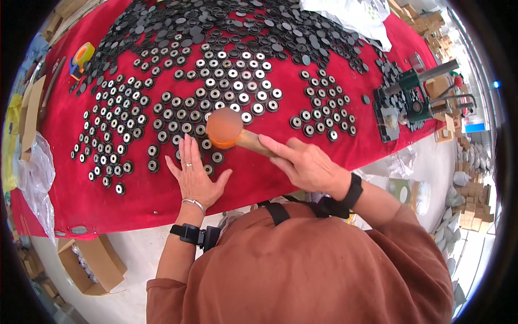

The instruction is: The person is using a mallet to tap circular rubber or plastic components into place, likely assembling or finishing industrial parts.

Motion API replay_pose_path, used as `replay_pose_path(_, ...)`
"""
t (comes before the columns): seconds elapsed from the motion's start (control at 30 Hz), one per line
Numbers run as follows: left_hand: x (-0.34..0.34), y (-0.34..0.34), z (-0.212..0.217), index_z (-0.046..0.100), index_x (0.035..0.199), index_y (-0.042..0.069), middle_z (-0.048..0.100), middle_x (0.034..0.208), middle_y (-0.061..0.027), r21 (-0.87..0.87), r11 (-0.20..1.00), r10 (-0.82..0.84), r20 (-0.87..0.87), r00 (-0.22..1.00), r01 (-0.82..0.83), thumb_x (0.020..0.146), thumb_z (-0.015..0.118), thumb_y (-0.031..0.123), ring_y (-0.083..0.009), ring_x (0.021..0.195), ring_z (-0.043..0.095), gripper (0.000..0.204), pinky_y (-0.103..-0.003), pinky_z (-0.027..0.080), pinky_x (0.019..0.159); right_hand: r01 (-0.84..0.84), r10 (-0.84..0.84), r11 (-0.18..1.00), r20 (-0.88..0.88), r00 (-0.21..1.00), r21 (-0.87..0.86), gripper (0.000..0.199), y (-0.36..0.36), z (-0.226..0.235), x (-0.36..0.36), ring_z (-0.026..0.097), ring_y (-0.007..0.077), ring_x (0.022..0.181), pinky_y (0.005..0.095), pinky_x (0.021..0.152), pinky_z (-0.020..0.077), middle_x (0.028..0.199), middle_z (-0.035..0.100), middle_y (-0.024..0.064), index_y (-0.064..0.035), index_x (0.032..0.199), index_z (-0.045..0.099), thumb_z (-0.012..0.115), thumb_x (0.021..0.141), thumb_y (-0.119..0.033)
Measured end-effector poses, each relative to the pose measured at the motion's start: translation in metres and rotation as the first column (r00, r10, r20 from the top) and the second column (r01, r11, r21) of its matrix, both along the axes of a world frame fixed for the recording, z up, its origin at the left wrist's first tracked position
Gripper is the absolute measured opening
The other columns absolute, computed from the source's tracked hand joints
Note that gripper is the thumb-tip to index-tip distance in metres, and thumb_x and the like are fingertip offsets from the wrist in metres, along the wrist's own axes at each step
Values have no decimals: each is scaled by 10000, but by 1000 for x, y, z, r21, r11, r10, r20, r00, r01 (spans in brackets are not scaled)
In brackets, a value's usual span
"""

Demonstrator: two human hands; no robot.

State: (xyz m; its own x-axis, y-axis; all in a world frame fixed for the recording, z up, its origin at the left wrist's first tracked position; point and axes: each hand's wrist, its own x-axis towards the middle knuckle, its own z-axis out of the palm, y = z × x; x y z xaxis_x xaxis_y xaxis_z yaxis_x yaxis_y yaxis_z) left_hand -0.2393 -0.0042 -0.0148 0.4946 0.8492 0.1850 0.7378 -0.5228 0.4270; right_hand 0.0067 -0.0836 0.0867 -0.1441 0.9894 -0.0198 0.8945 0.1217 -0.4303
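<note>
Shirt (324, 264); R fingers (277, 147) wrap mallet (231, 131); axis diag, hd left; L fingers (188, 150) splayed, empty

orange mallet head (224, 128), tan wooden handle (252, 142), concentric silver-and-black bearings (244, 98), plain red tablecloth (145, 208), black and dark grey discs (198, 39), dark green arbor press (413, 97), rust-brown shirt (324, 259), white plastic bag (350, 12)

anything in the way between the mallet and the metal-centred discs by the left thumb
Nothing visible stands between the orange mallet in the right hand and those metal-centred discs, though the left hand is close beside them.
</note>
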Motion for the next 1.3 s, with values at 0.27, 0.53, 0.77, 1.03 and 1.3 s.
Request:
replay_pose_path(0.27,-10,-1,5,182,1480,8,260,1534,-200,17,1000,-12,149,989,9,538,843,586,-349,1450,198,1288,-640,11,1127,-82,86,992,40,995,-101,550,-5,-2,-17,579,336,553,438,493,495,727,542,157,-252,1454,397,579,935,-244)
replay_pose_path(0.53,-32,-7,-7,244,1442,-62,341,1483,-252,176,984,-62,506,860,-33,810,626,457,-434,1395,279,903,-581,131,1131,-160,156,978,-43,987,-136,544,-8,-6,-26,592,328,572,437,499,492,748,556,148,-270,1445,411,585,929,-269)
replay_pose_path(0.77,3,-8,7,421,1354,-71,463,1372,-262,54,923,-383,235,893,382,827,676,303,-415,1281,449,695,-493,359,1085,173,-163,985,-371,914,-8,559,-67,1,34,653,376,785,418,696,548,936,640,196,-173,1431,434,616,903,-135)
replay_pose_path(1.03,73,5,10,408,1375,-53,427,1414,-254,-40,867,-479,205,853,496,817,683,268,-400,1326,403,700,-473,316,1118,561,-617,784,-439,653,-267,532,-127,1,67,679,244,1007,327,865,510,1163,652,217,-58,1420,445,603,913,-69)
replay_pose_path(1.3,133,36,3,364,1408,-50,335,1472,-263,84,936,-352,169,921,342,839,667,261,-420,1388,297,715,-505,241,1148,567,-608,789,-432,666,-237,512,-135,8,76,680,286,1008,335,873,510,1103,668,214,-62,1400,475,611,907,-66)
